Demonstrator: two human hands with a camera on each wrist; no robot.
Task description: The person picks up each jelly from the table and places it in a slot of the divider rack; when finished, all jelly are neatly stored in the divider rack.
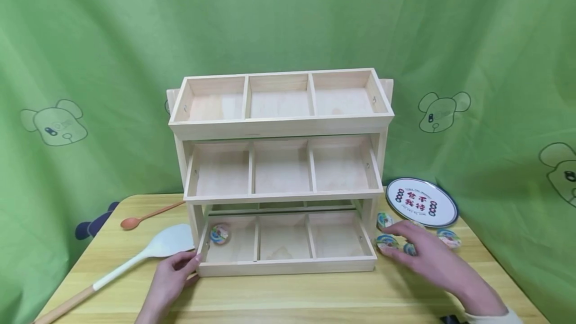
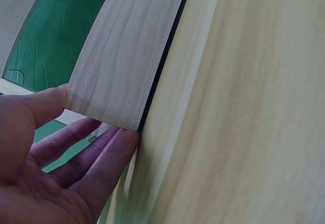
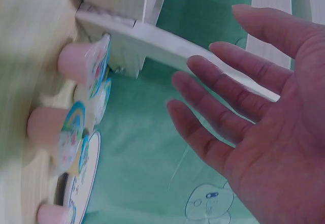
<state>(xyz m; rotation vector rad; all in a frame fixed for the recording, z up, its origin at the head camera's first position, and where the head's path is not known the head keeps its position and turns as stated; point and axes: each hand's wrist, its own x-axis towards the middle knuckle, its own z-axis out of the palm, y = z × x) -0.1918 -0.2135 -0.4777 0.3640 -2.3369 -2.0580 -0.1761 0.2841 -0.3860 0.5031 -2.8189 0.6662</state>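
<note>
My hands are bare; my right hand [image 1: 432, 259] shows what looks like a pale, cream-coloured cuff at the wrist.

Bright even light, soft faint shadows, wrist views blurred (close range), edges bowed
</note>
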